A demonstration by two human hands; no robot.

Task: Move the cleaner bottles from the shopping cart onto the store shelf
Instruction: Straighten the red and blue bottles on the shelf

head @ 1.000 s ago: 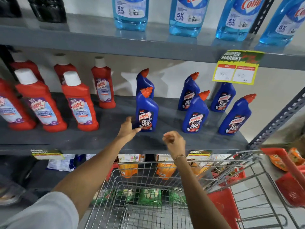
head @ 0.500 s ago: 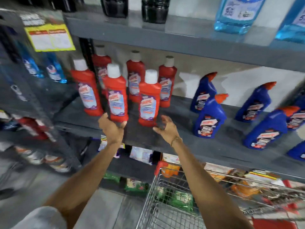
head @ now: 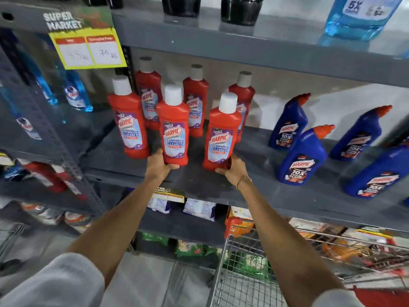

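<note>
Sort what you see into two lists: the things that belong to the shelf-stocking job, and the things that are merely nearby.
Part of the job:
left hand on a red bottle
right hand on a second red bottle
blue bottles
middle shelf
shopping cart

Just nearby:
price tag
black bottles
pale blue bottle
packets on the lower shelf

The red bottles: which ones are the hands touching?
The two front red bottles: left hand holds the middle one, right hand the rightmost. The others stand untouched.
</note>
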